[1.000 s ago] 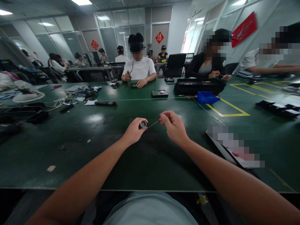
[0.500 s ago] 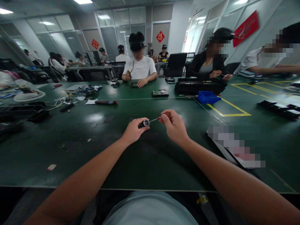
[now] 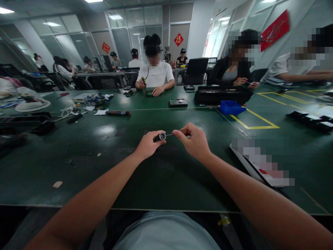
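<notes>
My left hand (image 3: 147, 145) is closed around a small black cylindrical part (image 3: 161, 136), whose round, silver-rimmed end faces me. Its exact kind is not clear. Thumb and fingers grip it from the left. In my right hand (image 3: 194, 139) is a thin screwdriver (image 3: 169, 134), held between thumb and fingers, with most of its reddish handle covered. The metal shaft points left, and its tip meets the right side of the part's rim or lies just beside it. Both hands are held over the green table (image 3: 166, 180).
Across the table a person (image 3: 155, 74) works on a circuit board. A hard drive (image 3: 178, 103), a blue bin (image 3: 232, 107) and a long black housing (image 3: 223, 94) lie ahead. A dark rod-shaped tool (image 3: 118, 113) lies left; a white-edged flat item (image 3: 244, 163) lies right.
My right thumb has shifted left along the screwdriver, and the shaft now lies more level. The left hand and the black part have hardly moved.
</notes>
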{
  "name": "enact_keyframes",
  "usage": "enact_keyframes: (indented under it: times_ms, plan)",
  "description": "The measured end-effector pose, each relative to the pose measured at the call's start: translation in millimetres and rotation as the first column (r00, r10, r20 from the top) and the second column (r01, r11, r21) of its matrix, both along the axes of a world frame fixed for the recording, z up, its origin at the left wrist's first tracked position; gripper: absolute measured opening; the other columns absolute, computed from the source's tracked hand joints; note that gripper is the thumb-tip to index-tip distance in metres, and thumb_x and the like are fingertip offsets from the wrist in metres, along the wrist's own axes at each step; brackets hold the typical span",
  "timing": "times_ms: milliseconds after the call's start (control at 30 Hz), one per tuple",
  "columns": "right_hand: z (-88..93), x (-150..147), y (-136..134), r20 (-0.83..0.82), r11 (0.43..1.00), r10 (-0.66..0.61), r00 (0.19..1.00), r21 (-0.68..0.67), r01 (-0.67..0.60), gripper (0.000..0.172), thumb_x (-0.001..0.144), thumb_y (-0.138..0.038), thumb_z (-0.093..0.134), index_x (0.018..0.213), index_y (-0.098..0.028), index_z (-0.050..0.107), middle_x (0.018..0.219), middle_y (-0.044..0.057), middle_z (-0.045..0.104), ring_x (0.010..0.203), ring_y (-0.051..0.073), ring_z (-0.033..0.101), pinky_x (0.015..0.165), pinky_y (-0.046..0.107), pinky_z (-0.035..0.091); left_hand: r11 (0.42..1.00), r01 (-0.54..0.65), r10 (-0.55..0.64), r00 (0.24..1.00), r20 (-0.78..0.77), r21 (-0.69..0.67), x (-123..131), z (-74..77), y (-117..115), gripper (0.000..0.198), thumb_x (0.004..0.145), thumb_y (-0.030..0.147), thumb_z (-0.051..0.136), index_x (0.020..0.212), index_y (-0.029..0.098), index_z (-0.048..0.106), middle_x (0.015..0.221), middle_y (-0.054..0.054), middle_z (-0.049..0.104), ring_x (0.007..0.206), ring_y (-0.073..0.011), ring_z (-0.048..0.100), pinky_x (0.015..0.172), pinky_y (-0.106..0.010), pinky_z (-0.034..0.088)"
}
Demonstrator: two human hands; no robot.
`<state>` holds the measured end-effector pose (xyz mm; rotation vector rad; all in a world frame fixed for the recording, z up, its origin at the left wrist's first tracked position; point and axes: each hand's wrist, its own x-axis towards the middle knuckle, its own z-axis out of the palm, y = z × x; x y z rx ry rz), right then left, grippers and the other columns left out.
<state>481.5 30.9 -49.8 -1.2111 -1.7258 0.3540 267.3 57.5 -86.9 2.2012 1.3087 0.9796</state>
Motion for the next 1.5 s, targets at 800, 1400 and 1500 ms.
enact_keyframes:
  times_ms: [800,1400,1500]
  plan:
    - [-3.3,-2.1,-1.8,-0.095,0.983,0.183,0.979,0.019,-0.182,0.028,0.101,-0.04,0.042,0.1,-0.021,0.063,0.069,0.0,0.062,0.065,0.015,0.061,0.064,0.03,0.045,1.0,0.006,-0.006,1.0,-0.021,0.024,0.6,-2.4,1.5,0.038,0.085,0.031,0.073,0.122,0.028,0.066,0.119,-0.004,0.069,0.111,-0.0247,0.061,0.1,-0.043,0.044]
    - [-8.9,-1.2,0.8,-0.152,0.98,0.192,0.969,-0.028,-0.199,0.031,0.1,-0.038,0.038,0.103,-0.022,0.065,0.072,0.0,0.059,0.067,0.016,0.057,0.064,0.032,0.044,0.999,0.007,-0.006,1.0,-0.023,0.036,1.7,-1.5,1.1,0.038,0.082,0.029,0.075,0.119,0.028,0.068,0.116,-0.003,0.07,0.109,-0.0235,0.062,0.098,-0.04,0.045]
    - [-6.6,-3.2,-0.2,-0.166,0.985,0.158,0.973,-0.041,-0.167,0.028,0.099,-0.039,0.043,0.106,-0.022,0.064,0.074,0.0,0.061,0.068,0.016,0.058,0.066,0.032,0.045,0.999,0.002,-0.001,1.0,-0.019,0.033,1.9,0.0,0.4,0.038,0.082,0.028,0.075,0.119,0.027,0.068,0.117,-0.003,0.07,0.11,-0.0236,0.062,0.099,-0.04,0.045]
